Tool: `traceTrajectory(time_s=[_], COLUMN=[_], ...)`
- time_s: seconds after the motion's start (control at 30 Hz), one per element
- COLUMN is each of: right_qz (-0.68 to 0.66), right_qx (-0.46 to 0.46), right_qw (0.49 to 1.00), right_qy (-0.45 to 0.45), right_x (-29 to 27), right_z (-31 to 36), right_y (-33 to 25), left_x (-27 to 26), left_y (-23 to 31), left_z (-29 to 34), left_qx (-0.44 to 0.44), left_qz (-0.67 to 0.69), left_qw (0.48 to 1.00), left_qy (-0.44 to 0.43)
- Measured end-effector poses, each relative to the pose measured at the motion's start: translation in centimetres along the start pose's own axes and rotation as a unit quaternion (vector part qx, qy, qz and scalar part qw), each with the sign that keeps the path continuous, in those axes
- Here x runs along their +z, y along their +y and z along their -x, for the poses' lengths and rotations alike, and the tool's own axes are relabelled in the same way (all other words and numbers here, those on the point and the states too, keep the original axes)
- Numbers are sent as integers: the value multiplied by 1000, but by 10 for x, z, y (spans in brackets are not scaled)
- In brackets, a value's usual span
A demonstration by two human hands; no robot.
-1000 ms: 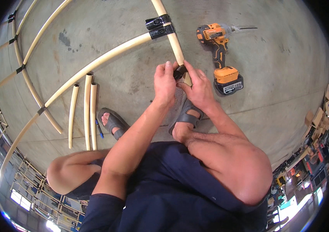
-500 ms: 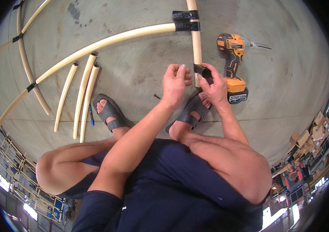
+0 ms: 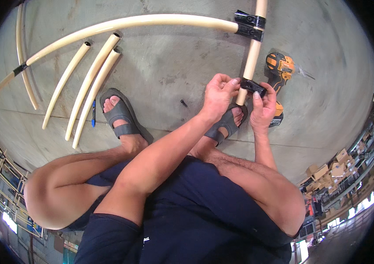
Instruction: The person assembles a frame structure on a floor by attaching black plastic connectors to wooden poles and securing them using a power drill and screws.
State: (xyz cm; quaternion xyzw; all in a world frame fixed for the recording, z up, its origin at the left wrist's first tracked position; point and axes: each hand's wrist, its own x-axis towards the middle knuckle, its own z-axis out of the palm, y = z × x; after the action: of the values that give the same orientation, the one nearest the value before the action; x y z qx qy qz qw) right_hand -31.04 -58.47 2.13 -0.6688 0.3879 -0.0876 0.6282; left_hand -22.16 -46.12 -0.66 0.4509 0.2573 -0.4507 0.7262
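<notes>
A cream pipe [image 3: 252, 57] runs down toward my right foot, with a black pipe joint [image 3: 254, 87] around it near its lower end. My right hand [image 3: 263, 109] grips the free end of this joint between thumb and fingers. On the other side, my left hand [image 3: 219, 97] has its fingers pinched together at the joint's left edge, touching it. Anything small inside that pinch is hidden. Higher on the same pipe, a pair of black joints [image 3: 249, 31] connects a long curved cream pipe [image 3: 143, 21].
An orange and black power drill [image 3: 280, 66] lies right of the pipe, partly behind my right hand. Three loose cream pipes [image 3: 91, 88] and a blue marker [image 3: 94, 113] lie at the left. A small dark bolt [image 3: 184, 103] rests between my sandaled feet.
My left hand has come over to the joint's left edge; before, it was curled a little apart from it. The joint's free end has turned in my right hand. The whole view has shifted.
</notes>
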Motion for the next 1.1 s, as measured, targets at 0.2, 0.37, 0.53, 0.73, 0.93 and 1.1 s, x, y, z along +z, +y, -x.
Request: traceTrajectory(time_s=[0.2, 0.37, 0.53, 0.73, 0.93, 1.1], right_qz=[-3, -15, -30, -29, 21, 52], right_qx=[2, -11, -14, -4, -10, 27], right_qw=[1000, 1000, 999, 1000, 1000, 998], right_qy=[-23, 14, 3, 7, 19, 3], right_x=[-8, 3, -1, -3, 5, 3], right_z=[4, 10, 2, 4, -3, -4], right_y=[-7, -9, -4, 1, -5, -1], left_x=[5, 8, 3, 8, 7, 22], left_y=[5, 11, 21, 25, 17, 26], left_z=[-4, -1, -9, -1, -4, 1], left_qx=[-3, -65, -98, 5, -50, 31], left_qz=[-42, -166, -48, -315, -122, -206], left_qw=[999, 983, 988, 948, 989, 976], left_qy=[6, -44, -110, -33, -60, 57])
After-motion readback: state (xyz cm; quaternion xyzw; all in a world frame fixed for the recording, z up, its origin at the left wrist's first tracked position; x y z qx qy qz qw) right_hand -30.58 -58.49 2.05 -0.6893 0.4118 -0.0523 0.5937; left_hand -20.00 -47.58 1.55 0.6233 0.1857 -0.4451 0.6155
